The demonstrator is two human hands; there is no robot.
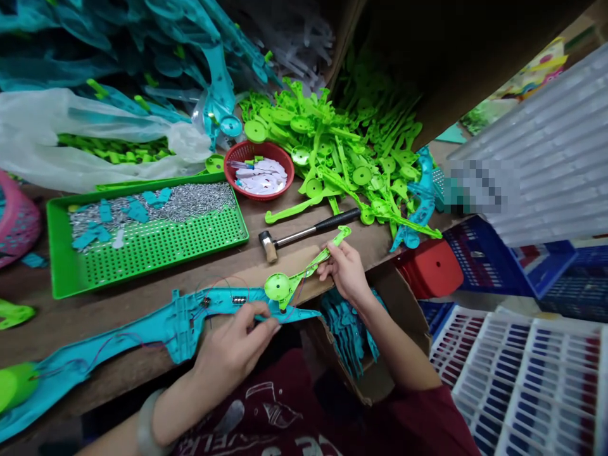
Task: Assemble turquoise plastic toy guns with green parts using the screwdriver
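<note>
A long blue plastic toy-shaped half shell [175,320] lies open along the table's front edge, with thin wires and small metal springs or coils inside it. Over its right part is my left hand [237,345], fingers curled and pinched; what they hold, if anything, is hidden. My right hand [346,269] grips a lime-green plastic arm piece [308,269] near its hooked upper end. The round disc end [277,287] of that piece sits over the shell's right end, beside my left fingertips. A thin wire runs near the green piece.
Behind lies a hammer [313,229]. A green perforated tray [147,272] holds many screws and blue bits. A red basket [228,166] holds white pieces and a screwdriver. Lime-green parts [327,139] are heaped at the back. A cardboard box [380,380] with blue shells stands below right.
</note>
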